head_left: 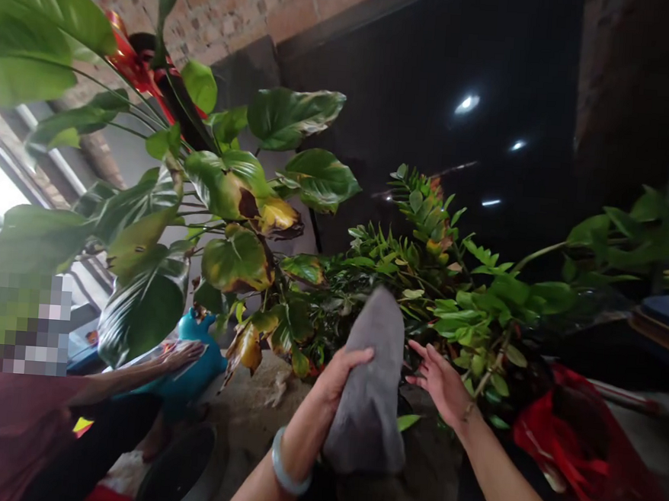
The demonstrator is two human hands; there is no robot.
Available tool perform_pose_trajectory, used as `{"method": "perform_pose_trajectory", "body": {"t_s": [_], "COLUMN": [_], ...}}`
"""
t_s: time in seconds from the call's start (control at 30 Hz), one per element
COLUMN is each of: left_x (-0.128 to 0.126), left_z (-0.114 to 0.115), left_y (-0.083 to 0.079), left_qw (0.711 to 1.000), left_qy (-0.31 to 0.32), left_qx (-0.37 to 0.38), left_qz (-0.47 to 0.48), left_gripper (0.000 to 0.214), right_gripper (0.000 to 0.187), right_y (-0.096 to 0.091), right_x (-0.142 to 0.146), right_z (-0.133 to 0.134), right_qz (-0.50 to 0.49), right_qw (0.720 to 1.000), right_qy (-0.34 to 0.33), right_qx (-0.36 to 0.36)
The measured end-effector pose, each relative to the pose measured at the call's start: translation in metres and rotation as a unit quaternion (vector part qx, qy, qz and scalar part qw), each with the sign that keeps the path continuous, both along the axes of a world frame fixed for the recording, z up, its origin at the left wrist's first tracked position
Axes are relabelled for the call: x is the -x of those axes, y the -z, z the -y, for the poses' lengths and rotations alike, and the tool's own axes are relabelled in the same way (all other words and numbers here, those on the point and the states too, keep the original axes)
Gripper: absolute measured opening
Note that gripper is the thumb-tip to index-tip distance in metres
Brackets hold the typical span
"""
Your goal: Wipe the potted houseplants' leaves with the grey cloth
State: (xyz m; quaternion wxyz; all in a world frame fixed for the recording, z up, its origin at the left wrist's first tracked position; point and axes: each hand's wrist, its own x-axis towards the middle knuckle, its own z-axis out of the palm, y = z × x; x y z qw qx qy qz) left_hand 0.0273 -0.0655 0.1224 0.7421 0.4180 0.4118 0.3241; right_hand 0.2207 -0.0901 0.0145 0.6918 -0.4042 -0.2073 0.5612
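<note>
My left hand (342,373) grips a grey cloth (371,383) and holds it up against the green plant (425,264) with many small leaves. A pale bangle (285,468) circles that wrist. My right hand (440,380) is open with fingers spread, reaching into the plant's stems just right of the cloth. A broad-leaved plant (224,189) with yellowed, brown-edged leaves rises on the left.
Another person in a maroon top (6,434) sits at the lower left, a hand (181,354) resting on a blue object (194,370). A dark round pot (182,469) sits below. A red bag (573,443) lies at the right. A brick wall and dark glossy panel stand behind.
</note>
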Motion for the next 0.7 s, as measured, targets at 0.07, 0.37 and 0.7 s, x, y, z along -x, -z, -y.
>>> {"method": "perform_pose_trajectory", "body": {"t_s": [0.07,0.37,0.7], "left_x": [0.005,0.0,0.023], "left_z": [0.008,-0.011,0.0], "left_y": [0.003,-0.027,-0.007], "left_qw": [0.998,0.993,0.995], "left_qy": [0.059,-0.017,0.085], "left_qx": [0.03,-0.071,-0.043], "left_qz": [0.002,0.09,0.027], "left_gripper": [0.029,0.031,0.039], "right_gripper": [0.035,0.035,0.031], "right_y": [-0.001,0.002,0.012], "right_x": [-0.005,-0.009,-0.013], "right_z": [0.001,0.004,0.006], "right_qz": [0.006,-0.005,0.007], "right_qw": [1.0,1.0,0.999], "right_qy": [-0.007,-0.014,-0.034], "right_qx": [0.015,0.027,0.032]}}
